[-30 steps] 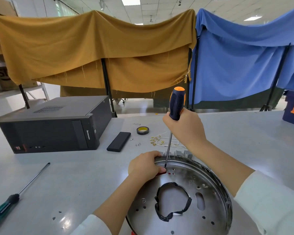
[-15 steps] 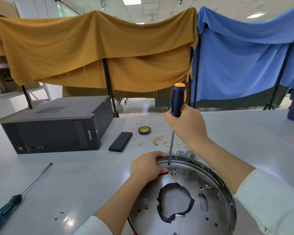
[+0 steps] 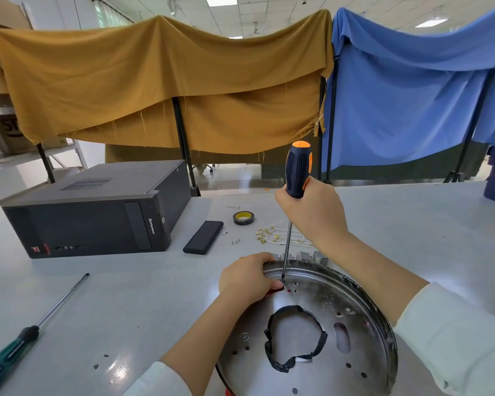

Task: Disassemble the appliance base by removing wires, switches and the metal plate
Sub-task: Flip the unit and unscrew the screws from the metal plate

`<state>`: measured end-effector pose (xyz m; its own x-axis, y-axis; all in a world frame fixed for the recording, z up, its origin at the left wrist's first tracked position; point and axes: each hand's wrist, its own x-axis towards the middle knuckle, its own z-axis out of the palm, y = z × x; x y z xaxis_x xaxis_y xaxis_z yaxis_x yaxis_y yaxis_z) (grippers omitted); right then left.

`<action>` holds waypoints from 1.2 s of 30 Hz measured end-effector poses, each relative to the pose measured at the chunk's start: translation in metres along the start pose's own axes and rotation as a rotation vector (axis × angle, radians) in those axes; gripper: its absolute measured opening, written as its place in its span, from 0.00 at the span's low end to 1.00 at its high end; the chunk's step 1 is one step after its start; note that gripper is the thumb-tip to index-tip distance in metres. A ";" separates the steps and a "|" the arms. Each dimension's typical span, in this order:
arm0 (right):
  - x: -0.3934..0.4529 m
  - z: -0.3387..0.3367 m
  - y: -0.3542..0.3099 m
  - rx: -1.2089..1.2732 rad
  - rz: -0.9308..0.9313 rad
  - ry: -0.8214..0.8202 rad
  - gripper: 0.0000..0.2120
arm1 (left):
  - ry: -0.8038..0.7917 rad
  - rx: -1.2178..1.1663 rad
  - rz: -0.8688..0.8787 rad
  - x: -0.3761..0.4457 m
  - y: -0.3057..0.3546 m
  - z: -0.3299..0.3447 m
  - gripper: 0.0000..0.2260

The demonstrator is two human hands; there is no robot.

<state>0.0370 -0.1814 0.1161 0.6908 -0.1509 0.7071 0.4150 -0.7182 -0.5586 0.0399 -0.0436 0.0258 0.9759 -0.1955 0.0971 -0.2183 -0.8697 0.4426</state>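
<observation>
Shiny steel catches the ceiling lights: the round metal plate of the appliance base (image 3: 312, 338) lies flat on the grey table (image 3: 155, 295), close in front of the person. Its middle opening is edged with black tape, and small holes dot its face. The left hand (image 3: 247, 278) rests on the far left rim of the plate, fingers curled over the edge and gripping it; a bit of red shows just under the fingertips. The right hand (image 3: 312, 212) is wrapped tightly around the lower part of a black-and-orange-handled screwdriver (image 3: 296, 178), which stands almost upright. Its thin shaft runs down past the knuckles of that hand, and the tip meets the plate just beside the left thumb, near a few small holes.

Beyond the right hand's fingers lie a bunch of pale wires with brass terminals (image 3: 275, 237), a roll of black tape with a yellow core (image 3: 243, 217) and a few loose screws (image 3: 235, 241). Farther left sit a flat black rectangular block (image 3: 203, 237) and a dark desktop computer case (image 3: 97, 210). A long green-handled screwdriver (image 3: 26, 335) lies well apart from the left hand, near the table's edge.
</observation>
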 end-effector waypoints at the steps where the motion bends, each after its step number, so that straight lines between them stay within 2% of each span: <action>1: 0.000 0.000 0.000 -0.004 0.001 -0.003 0.14 | 0.001 -0.002 0.000 0.000 0.000 0.000 0.19; 10: -0.003 0.007 -0.009 -0.002 0.029 0.027 0.14 | 0.005 0.004 -0.002 0.001 -0.001 0.001 0.19; 21: 0.008 0.018 -0.016 -0.045 0.150 -0.027 0.05 | -0.001 -0.001 -0.005 0.002 -0.002 0.003 0.19; 30: 0.006 0.021 -0.029 -0.123 0.100 -0.091 0.05 | -0.005 -0.016 -0.004 0.001 -0.002 0.002 0.18; 36: 0.002 0.014 -0.025 -0.117 0.088 -0.072 0.05 | -0.008 -0.015 0.000 0.003 -0.004 0.003 0.20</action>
<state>0.0360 -0.1545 0.1256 0.7635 -0.1708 0.6228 0.2822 -0.7793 -0.5596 0.0434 -0.0423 0.0220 0.9758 -0.1996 0.0898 -0.2184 -0.8627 0.4560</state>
